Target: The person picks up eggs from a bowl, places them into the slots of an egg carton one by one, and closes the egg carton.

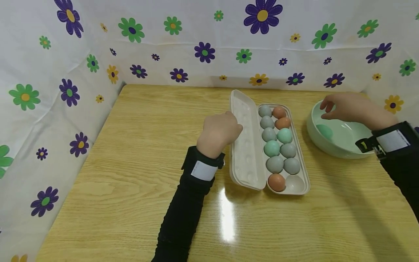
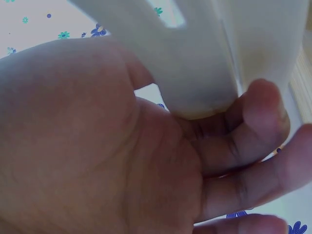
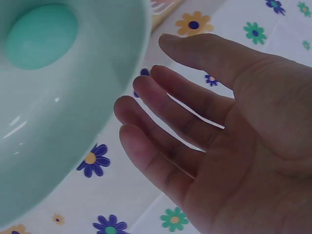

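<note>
An egg carton (image 1: 306, 174) lies opened on the table, its lid (image 1: 247, 145) raised on the left side. Grey, brown and mint-green eggs fill its cups, except for one bare cup at the near right corner. My left hand (image 1: 218, 131) grips the lid's outer edge; the left wrist view shows fingers (image 2: 263, 112) curled around the pale rim. Over the far rim of a mint-green bowl (image 1: 340, 147) hovers my right hand (image 1: 355, 109), fingers loosely bent and holding nothing. One mint-green egg (image 3: 43, 36) rests inside the bowl, apart from the fingers.
The wooden table (image 1: 137, 174) runs up to a white flowered cloth (image 1: 183, 40) at the back and sides. The bowl stands right of the carton, near the table's far right corner.
</note>
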Demonstrator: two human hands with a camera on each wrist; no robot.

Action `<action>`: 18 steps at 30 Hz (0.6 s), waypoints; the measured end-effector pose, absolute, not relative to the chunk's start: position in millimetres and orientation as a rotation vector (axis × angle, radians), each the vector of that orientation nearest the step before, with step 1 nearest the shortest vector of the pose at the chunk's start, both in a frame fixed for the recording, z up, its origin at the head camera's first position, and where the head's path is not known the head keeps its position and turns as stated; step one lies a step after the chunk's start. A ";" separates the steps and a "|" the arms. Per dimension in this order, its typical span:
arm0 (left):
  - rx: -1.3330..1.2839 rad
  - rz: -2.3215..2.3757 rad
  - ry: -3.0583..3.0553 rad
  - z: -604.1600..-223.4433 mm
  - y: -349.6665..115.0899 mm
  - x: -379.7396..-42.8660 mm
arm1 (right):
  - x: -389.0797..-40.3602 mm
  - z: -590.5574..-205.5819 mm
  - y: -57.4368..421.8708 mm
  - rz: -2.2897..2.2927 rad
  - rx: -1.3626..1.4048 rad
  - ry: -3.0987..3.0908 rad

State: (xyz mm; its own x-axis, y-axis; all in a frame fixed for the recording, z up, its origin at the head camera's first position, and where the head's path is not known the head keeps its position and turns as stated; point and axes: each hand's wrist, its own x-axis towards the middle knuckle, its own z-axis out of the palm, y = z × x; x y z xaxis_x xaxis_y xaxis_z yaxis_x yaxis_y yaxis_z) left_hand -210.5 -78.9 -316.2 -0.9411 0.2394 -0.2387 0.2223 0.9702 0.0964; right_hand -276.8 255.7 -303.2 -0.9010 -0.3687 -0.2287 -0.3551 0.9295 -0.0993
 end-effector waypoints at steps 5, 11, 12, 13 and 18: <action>0.337 0.095 2.870 -317.5 -79.0 -211.2 | -286.8 -314.5 263.3 -0.097 -0.517 2.819; 0.329 0.095 2.866 -317.3 -80.1 -211.3 | -295.4 -327.8 269.3 -0.145 -0.510 2.786; 0.331 0.097 2.866 -317.8 -80.1 -211.5 | -296.2 -330.0 270.2 -0.155 -0.501 2.780; 0.332 0.099 2.865 -318.1 -80.2 -211.6 | -297.1 -332.3 271.5 -0.162 -0.494 2.770; 0.338 0.099 2.868 -319.0 -80.7 -211.6 | -301.1 -344.8 276.7 -0.217 -0.480 2.753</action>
